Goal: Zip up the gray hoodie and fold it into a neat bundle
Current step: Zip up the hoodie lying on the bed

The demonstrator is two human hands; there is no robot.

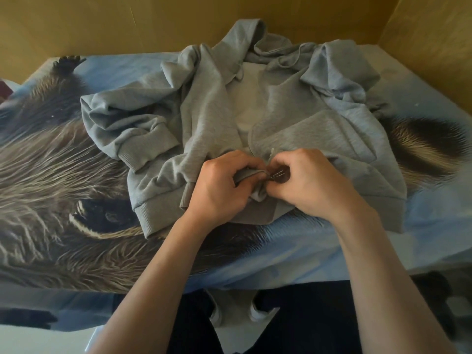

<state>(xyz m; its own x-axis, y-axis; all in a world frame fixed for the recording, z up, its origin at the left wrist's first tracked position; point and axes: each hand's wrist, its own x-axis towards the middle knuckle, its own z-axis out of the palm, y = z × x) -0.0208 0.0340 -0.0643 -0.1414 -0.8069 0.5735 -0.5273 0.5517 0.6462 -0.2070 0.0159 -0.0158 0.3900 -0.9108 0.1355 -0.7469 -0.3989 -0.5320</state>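
Two bare hands meeting at the bottom of a zipper (pixel 258 155), knuckles up, thumbs nearly touching. Left hand (pixel 224 186) curled around a bunched fold of the hem, pinching the fabric edge between thumb and fingers. Right hand (pixel 310 183) curled too, fingertips pinched on a small dark metal zipper pull (pixel 277 174) at the base of the opening. Both forearms bare, reaching in from the near edge and angled toward each other.

Above the fingers, short stretches of pale zipper teeth on either side, parted in a narrow V, front still unzipped. Gray hoodie (pixel 212 118) of soft, matte, fleecy knit, lying front up and rumpled on a bed. Ribbed cuffs and ribbed hem band. Left-side sleeve (pixel 122 123) folded back on itself in thick creases; other sleeve bunched near the far right shoulder. Hood (pixel 245 37) crumpled at the far end against the wall, drawstring (pixel 298 58) looping loosely across the collar. Paler lining visible inside the open front.

Underneath, smooth blue bedsheet (pixel 383 251) printed with a large furry raccoon. Beyond, plain mustard-yellow wall (pixel 102 24).
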